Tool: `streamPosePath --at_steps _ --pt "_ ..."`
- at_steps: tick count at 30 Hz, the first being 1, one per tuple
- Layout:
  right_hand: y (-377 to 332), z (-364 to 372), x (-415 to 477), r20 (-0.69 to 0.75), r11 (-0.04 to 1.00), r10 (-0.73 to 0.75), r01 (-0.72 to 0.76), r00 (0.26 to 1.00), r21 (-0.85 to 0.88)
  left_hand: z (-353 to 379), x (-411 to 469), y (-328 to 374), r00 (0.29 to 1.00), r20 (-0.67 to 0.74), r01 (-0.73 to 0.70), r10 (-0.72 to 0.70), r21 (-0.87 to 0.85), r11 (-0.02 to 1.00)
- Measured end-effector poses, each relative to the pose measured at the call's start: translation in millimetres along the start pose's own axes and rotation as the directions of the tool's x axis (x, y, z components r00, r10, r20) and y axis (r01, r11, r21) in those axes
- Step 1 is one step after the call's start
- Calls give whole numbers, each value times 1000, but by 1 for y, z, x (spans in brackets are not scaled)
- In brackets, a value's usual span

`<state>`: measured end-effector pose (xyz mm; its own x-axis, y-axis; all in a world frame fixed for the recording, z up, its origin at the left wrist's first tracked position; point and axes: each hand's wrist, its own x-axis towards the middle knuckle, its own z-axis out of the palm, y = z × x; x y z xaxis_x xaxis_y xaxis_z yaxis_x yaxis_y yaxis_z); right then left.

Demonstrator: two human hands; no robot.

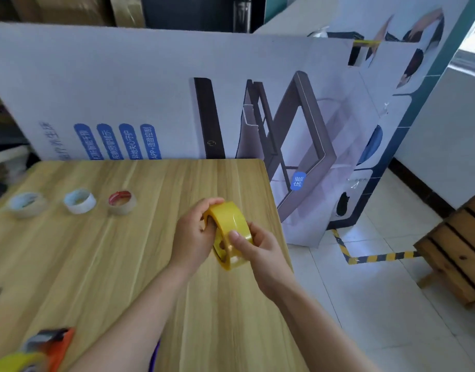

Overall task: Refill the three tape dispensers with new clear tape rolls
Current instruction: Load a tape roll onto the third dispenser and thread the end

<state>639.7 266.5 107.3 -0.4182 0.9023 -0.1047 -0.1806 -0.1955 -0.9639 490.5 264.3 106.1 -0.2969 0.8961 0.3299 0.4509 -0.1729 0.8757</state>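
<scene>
- An orange tape dispenser (52, 347) lies on the wooden counter (123, 264), nearer than and well left of the left hand (193, 233).
- Both forearms reach forward. The left hand and the right hand (260, 251) curl round a glossy yellow tape roll (231, 218), held on edge between them over the counter.
- Beyond, left of the left hand, lie a red-cored roll (122, 201), a blue-cored roll (79, 201) and a paler roll (27, 204).

In the grip, the yellow tape roll (231, 216) looks glossy, translucent plastic; beneath it, the table (123, 251) shows smooth, matt wood-grain.
</scene>
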Motion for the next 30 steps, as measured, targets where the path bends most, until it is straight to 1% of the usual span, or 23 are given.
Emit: streamPosePath --at_steps 2,5,8,12,16,18,21,23,24,26,27,28,30 --pt "-10 12 -1 68 999 -34 32 997 28 -18 -2 7 999 -51 3 -3 1 1000" --pt "-19 31 -2 180 996 -50 35 982 85 -44 -5 13 994 -99 37 -39 -16 999" --pt "-29 53 -3 290 993 -47 13 956 118 -70 -8 17 988 -124 82 -91 -79 994" --pt "-36 83 -4 399 991 -55 0 915 136 -109 -15 20 977 -121 148 -175 -203 968" --pt "-37 122 -9 472 988 -89 19 877 150 -150 -26 21 953 -222 168 -207 -183 969" --pt "-34 145 -13 504 987 -104 28 857 157 -173 -34 22 946 -248 170 -211 -178 969" --pt "-31 184 -21 545 987 -113 30 831 160 -211 -52 30 941 -325 82 -89 -35 996" --pt "-30 215 -27 569 986 -115 25 814 163 -238 -66 36 920 -388 -6 52 120 993" --pt "-28 231 -29 576 986 -118 29 809 161 -253 -72 39 903 -401 -73 156 215 974" --pt "-24 265 -34 571 985 -130 42 810 165 -283 -83 39 852 -385 -188 355 407 894" --pt "-21 282 -36 565 984 -136 45 814 171 -298 -89 38 831 -375 -212 410 469 857" --pt "-19 299 -38 563 983 -142 51 814 176 -313 -93 35 821 -378 -211 427 494 843" --pt "-14 332 -44 581 982 -164 73 797 176 -344 -104 29 827 -415 -169 380 461 871"
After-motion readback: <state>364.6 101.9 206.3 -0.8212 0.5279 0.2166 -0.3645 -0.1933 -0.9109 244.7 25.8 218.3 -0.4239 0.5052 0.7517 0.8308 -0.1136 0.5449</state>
